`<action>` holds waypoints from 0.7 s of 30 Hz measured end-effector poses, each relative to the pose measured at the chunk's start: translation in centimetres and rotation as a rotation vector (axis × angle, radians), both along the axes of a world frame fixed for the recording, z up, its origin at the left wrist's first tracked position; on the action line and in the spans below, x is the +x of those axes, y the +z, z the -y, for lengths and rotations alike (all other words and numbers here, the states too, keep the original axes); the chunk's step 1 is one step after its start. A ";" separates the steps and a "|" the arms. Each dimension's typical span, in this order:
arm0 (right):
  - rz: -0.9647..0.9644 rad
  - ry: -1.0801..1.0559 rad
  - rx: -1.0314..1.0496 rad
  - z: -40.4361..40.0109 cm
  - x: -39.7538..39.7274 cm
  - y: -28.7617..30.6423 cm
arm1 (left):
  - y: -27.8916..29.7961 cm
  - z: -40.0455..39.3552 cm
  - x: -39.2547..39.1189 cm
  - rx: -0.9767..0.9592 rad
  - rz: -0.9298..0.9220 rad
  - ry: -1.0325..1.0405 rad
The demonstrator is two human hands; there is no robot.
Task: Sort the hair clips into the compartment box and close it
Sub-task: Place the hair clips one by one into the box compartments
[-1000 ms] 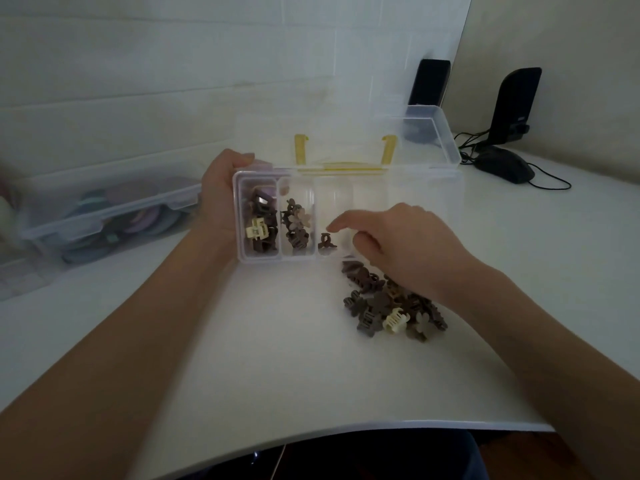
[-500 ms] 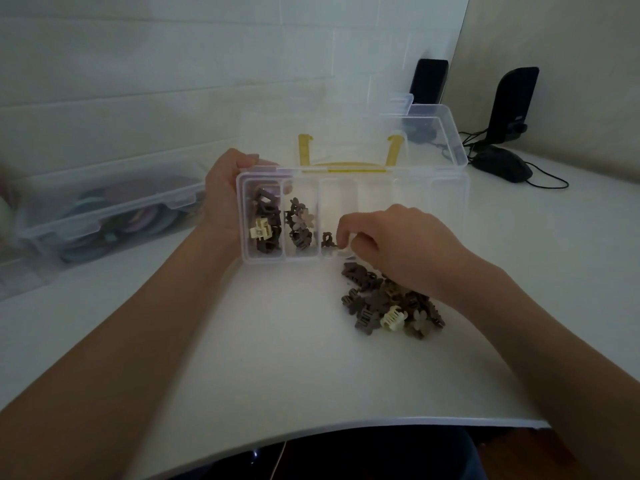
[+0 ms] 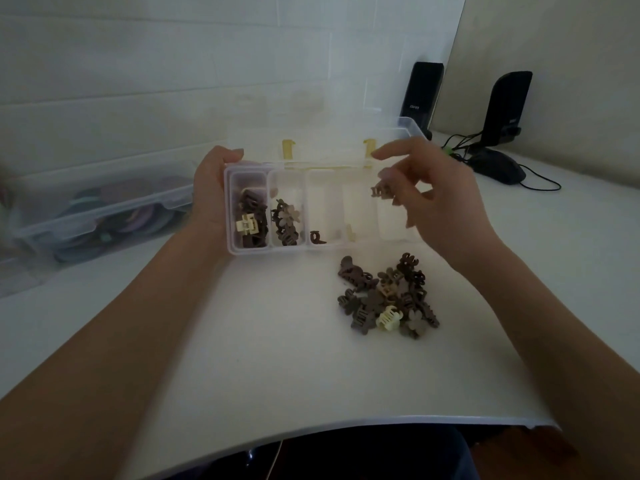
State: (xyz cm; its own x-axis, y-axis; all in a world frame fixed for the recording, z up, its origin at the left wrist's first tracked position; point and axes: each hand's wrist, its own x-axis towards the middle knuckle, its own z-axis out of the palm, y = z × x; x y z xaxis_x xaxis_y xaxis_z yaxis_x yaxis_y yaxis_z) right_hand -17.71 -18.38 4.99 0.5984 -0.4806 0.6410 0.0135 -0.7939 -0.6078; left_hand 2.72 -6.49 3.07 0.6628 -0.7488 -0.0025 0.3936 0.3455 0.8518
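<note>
Home desk corner: speakers [image 3: 420,98], mouse [image 3: 498,166], white table [image 3: 242,358].

A clear plastic compartment box [image 3: 322,216] sits open on the white table [image 3: 263,358], its lid [image 3: 346,140] standing behind it, with small brown claw hair clips in its three leftmost compartments. The left hand [image 3: 213,192] holds the box's left end, and the right hand [image 3: 433,199] holds one tan claw clip [image 3: 382,192] above the right-hand compartments. A loose pile of brown and cream hair clips [image 3: 388,296] lies in front of the box to the right, a clear lidded storage bin [image 3: 104,209] lies left of the box, and two black speakers [image 3: 420,95] stand behind to the right beside a black computer mouse [image 3: 498,166].
</note>
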 end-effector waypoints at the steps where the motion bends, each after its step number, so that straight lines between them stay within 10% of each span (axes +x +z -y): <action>1: 0.042 -0.022 0.021 0.1 0.0 0.1 | -0.1 -0.1 0.3 0.000 -0.005 0.011; 21: -0.141 0.097 -0.092 0.1 -0.2 0.0 | 0.0 -0.3 0.6 -0.059 -0.020 0.058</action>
State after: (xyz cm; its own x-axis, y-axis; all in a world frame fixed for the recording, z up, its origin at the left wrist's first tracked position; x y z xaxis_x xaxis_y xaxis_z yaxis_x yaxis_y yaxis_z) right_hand -17.95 -18.45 4.96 0.7261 -0.3595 0.5862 0.0125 -0.8455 -0.5339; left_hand 3.35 -6.17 3.11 0.7052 -0.7085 0.0266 0.3883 0.4174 0.8216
